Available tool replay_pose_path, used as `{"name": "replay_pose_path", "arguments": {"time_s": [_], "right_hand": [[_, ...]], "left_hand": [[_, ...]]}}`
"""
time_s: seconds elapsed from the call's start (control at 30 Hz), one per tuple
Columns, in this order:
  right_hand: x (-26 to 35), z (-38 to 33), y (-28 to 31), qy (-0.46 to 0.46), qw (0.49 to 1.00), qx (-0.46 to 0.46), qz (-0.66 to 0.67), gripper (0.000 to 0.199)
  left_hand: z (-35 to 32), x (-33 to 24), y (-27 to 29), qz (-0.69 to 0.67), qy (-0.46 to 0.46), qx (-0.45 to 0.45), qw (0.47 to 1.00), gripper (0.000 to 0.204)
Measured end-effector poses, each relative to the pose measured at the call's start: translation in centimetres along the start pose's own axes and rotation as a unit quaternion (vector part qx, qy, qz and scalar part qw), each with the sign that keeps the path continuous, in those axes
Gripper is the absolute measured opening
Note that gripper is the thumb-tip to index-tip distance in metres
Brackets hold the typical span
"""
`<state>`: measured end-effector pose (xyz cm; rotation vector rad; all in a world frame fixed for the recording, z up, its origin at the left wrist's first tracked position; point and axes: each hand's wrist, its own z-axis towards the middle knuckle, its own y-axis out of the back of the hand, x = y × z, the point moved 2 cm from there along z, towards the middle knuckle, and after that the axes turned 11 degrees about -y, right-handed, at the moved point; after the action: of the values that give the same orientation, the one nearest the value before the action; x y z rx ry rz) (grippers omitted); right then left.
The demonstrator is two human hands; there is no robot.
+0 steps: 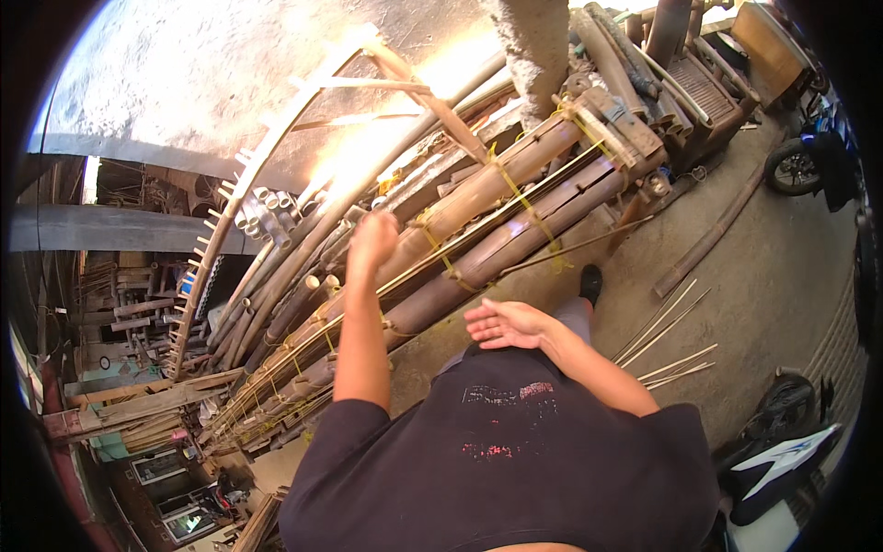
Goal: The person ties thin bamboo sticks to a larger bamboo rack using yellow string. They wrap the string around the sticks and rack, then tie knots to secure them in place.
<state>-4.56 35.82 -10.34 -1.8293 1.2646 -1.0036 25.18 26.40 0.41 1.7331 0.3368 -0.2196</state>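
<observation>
Two thick brown bamboo poles lie side by side in front of me, the far pole (pixel 483 193) and the near pole (pixel 501 248), running from lower left to upper right. Yellow ties (pixel 518 191) bind them along with thinner canes. My left hand (pixel 372 241) is raised over the far pole with its fingers curled closed; what it may hold is hidden, and I cannot tell whether it touches the bamboo. Close to my dark shirt, below the near pole, my right hand (pixel 506 324) has its fingers stretched out and holds nothing.
A curved wooden frame with pegs (pixel 210 225) rises at left. Behind the poles lie stacked bamboo tubes (pixel 267 221) and a rough column (pixel 536 55). Thin strips (pixel 676 373) and a long plank (pixel 708 237) lie on the floor; a motorcycle wheel (pixel 794 167) stands at right.
</observation>
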Motion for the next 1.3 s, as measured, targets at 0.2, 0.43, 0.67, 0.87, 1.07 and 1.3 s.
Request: {"name": "replay_pose_path", "arguments": {"time_s": [0.2,0.43,0.67,0.87,1.07,1.3], "right_hand": [[5.8,6.3,-9.3,0.619,0.757,-0.199,0.070,0.026],[20.5,10.0,-12.6,0.159,0.452,-0.499,-0.722,0.047],[13.3,3.7,-13.7,0.413,0.546,-0.111,-0.721,0.039],[0.1,4.5,-4.4,0.384,0.670,-0.253,-0.583,0.040],[-0.6,3.7,-5.5,0.359,0.591,-0.343,-0.635,0.029],[-5.2,8.8,-11.3,0.312,0.583,-0.342,-0.668,0.049]], "left_hand": [[-7.0,-4.1,-8.3,-0.055,-0.014,-0.044,0.997,0.032],[-6.6,-3.3,-9.5,-0.193,-0.051,-0.126,0.972,0.032],[-7.4,-1.5,-10.3,-0.086,-0.056,-0.107,0.989,0.030],[-4.2,-2.1,-9.3,-0.420,-0.027,-0.186,0.888,0.024],[5.2,2.0,-4.7,-0.190,-0.018,-0.329,0.925,0.022],[-0.1,7.3,-2.9,-0.102,-0.105,-0.252,0.957,0.024]]}}
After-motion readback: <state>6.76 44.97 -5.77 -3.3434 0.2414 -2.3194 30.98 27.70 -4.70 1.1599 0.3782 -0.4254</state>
